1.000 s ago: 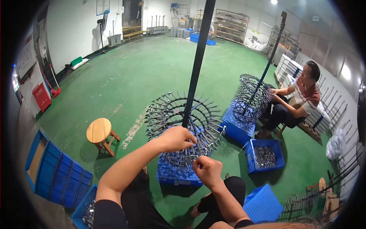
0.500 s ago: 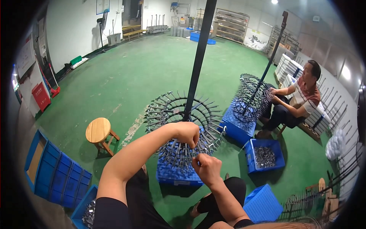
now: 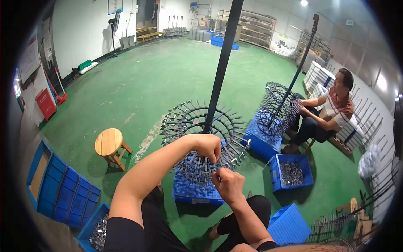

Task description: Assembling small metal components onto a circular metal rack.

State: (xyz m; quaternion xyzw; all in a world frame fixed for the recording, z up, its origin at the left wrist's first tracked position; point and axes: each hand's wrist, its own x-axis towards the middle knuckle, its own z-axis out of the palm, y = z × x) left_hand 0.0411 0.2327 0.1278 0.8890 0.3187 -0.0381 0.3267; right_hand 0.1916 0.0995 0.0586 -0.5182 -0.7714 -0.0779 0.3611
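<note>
Reaching in at the near rim of a pronged rack [image 3: 172, 128]

Green floor [image 3: 138, 88] spreads across most of the room. Upon it, in front of the seated person, the black rack fans out around a tall pole [image 3: 219, 75], above a blue crate [image 3: 197, 196]. Whether the crate bears its weight is hidden; if the pole were knocked, the whole rack could probably sway or swing and pull its prongs away from the fingers.

Off to the right, a co-worker [image 3: 336, 110] sits with both hands at a second rack [image 3: 276, 100]. Near the left forearm stands a wooden stool [image 3: 108, 142], well apart from the work.

The left hand [image 3: 208, 148] arches over the prongs, fingers bent down; the right hand [image 3: 229, 183] is curled just below it, at the rim. Each grip looks drawn in, but I cannot tell whether either holds anything. Hands this close could bump each other, and the crowded prongs could scratch knuckles.

Smallest are the shiny pieces [image 3: 240, 159] along the rim. A careless brush of the wrist might knock one loose, and a poorly seated one could drop among the prongs.
</note>
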